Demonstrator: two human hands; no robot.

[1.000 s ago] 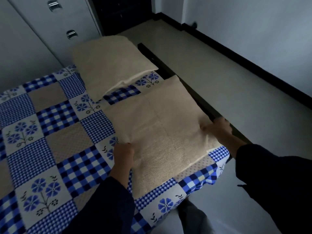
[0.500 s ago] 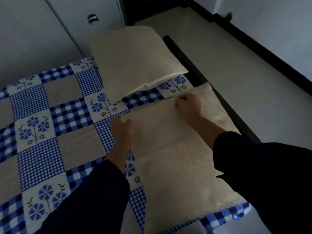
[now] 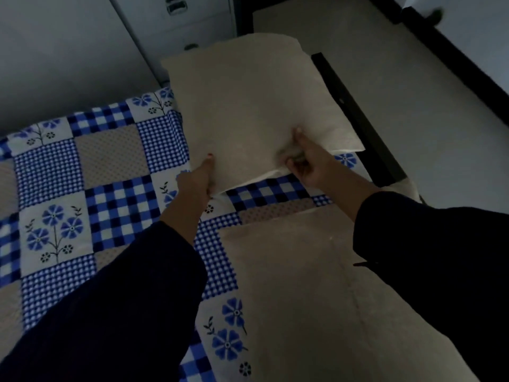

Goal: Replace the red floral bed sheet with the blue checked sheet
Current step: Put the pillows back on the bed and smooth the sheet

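The bed [image 3: 355, 114] is covered by the blue checked sheet [image 3: 115, 199]. The far pillow [image 3: 248, 106] is clasped by left grip [image 3: 197, 180] and right grip [image 3: 308, 164]; the near pillow [image 3: 297, 285] is half hidden by a sleeve [image 3: 440, 271]. Open floor [image 3: 427, 119] is seen rightward.

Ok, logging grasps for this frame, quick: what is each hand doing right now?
Left hand: closed, gripping the near edge of the far pillow.
Right hand: closed, gripping the same pillow's near edge.

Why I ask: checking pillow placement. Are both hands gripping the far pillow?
Yes, the left hand and right hand both grip the far pillow along its near edge.
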